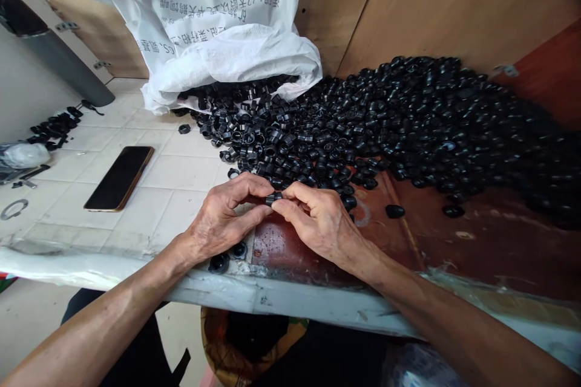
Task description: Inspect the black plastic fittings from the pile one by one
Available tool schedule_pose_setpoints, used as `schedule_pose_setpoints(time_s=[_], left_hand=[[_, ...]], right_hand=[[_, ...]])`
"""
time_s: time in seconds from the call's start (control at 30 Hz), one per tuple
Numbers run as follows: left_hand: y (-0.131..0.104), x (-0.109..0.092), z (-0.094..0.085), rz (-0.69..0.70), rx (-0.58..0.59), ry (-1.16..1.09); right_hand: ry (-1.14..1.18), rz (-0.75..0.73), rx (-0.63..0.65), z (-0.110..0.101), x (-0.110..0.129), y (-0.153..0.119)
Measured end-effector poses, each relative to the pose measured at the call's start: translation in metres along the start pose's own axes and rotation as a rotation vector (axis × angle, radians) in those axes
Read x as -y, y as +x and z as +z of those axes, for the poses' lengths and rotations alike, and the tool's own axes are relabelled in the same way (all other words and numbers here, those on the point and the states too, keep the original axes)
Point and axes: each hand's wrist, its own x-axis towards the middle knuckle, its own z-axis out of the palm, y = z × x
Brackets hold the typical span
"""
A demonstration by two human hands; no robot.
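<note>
Between both hands, just above the table's front part, is a small black plastic cap (273, 198). My left hand (229, 211) pinches it from the left with thumb and forefinger. From the right, the thumb and forefinger of my right hand (313, 214) close on it too. Whether it is one piece or two joined pieces I cannot tell. Behind the hands spreads a large heap of black plastic caps (327, 133). Two loose black caps (219, 263) lie under my left wrist near the table edge.
A white woven sack (218, 12) spills caps at the back. A phone (120, 178) lies on the tiled left side, with a metal ring (14, 209) farther left. A grey pipe (68, 60) leans at the back left. Below the table edge stands an open bag (213, 338).
</note>
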Motion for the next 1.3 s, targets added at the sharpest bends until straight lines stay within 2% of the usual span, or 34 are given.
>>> schedule_pose_setpoints(time_s=[0.13, 0.33, 0.53, 0.67, 0.87, 1.1, 1.2, 1.3], left_hand=[[0.0003, -0.0025, 0.0011, -0.059, -0.009, -0.02], [-0.0007, -0.0049, 0.0046, -0.169, -0.055, -0.168], [-0.0003, -0.0045, 0.0058, -0.226, -0.055, -0.238], [0.0003, -0.0043, 0.005, -0.166, -0.055, -0.173], [0.0006, -0.0045, 0.0044, -0.009, -0.014, -0.045], [0.0001, -0.0042, 0.005, -0.078, -0.05, -0.138], [-0.0001, -0.0055, 0.0046, -0.053, -0.023, -0.119], [0.0001, -0.0055, 0.0042, -0.07, -0.041, -0.118]], right_hand=[[0.05, -0.027, -0.037, -0.001, 0.0023, 0.0014], [0.035, -0.102, -0.09, -0.0035, 0.0029, 0.0017], [0.06, -0.254, -0.158, -0.0019, 0.0001, 0.0021], [0.086, -0.149, -0.179, 0.0, -0.0007, 0.0001], [0.076, -0.051, -0.122, 0.0009, 0.0015, -0.002], [0.012, -0.213, -0.123, 0.0004, -0.0014, -0.0021], [-0.091, -0.234, -0.146, 0.0003, -0.0038, -0.0013], [-0.097, -0.263, -0.15, -0.0006, -0.0023, -0.0007]])
